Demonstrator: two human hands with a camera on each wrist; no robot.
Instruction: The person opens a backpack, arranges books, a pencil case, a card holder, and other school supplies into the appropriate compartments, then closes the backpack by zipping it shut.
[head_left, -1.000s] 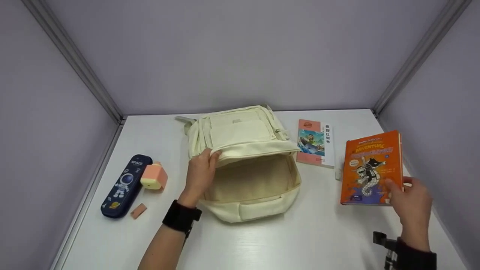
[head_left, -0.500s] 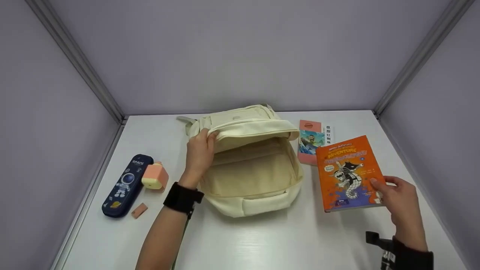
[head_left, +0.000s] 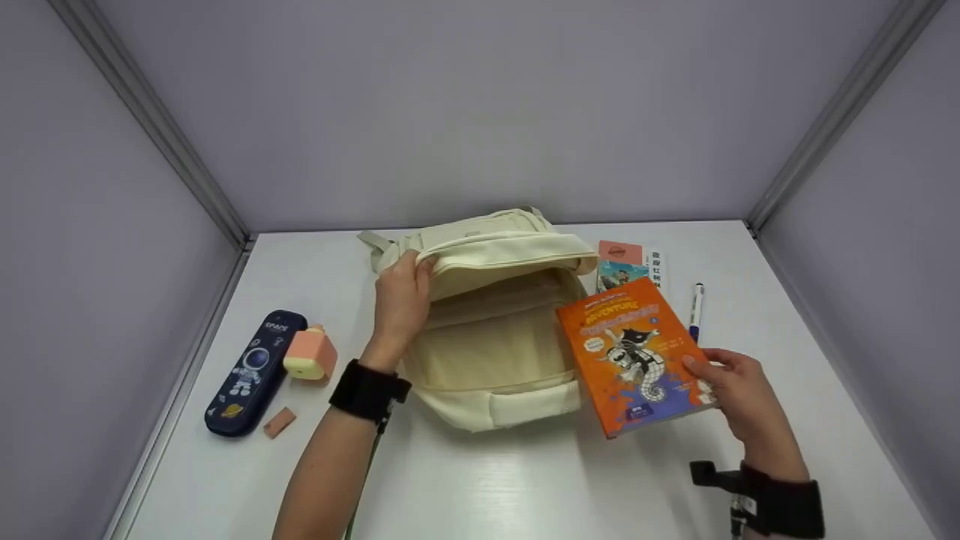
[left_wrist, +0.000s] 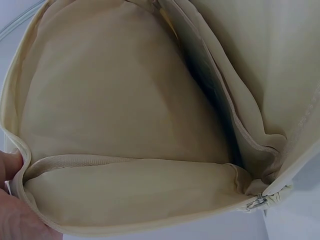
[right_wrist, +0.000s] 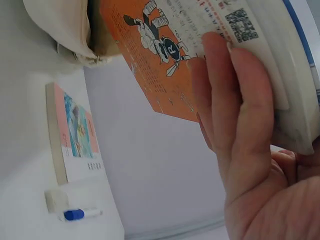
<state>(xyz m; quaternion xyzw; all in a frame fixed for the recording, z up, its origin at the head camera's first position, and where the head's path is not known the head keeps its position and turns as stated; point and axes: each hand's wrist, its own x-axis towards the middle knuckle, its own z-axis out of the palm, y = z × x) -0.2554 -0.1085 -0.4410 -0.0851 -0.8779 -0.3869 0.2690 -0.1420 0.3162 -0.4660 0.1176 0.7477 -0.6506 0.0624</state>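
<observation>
A cream backpack [head_left: 491, 341] lies on the white table [head_left: 525, 487] with its main compartment wide open and nothing in it, as the left wrist view shows of the backpack's lining [left_wrist: 125, 90]. My left hand [head_left: 400, 300] grips the upper rim of the opening and holds it up. My right hand [head_left: 731, 390] holds an orange paperback [head_left: 634, 352] by its lower right corner, at the backpack's right edge. In the right wrist view my fingers [right_wrist: 235, 115] lie under the orange book [right_wrist: 165, 60].
A navy space pencil case [head_left: 253, 371], a peach box-shaped thing [head_left: 309, 354] and a small pink eraser [head_left: 278, 421] lie at the left. A second book [head_left: 626, 266] and a pen [head_left: 696, 309] lie right of the backpack. Grey walls enclose the table.
My right hand has carried the orange book leftward to the backpack's edge, uncovering the pen. My left hand has lifted the opening's rim up and back.
</observation>
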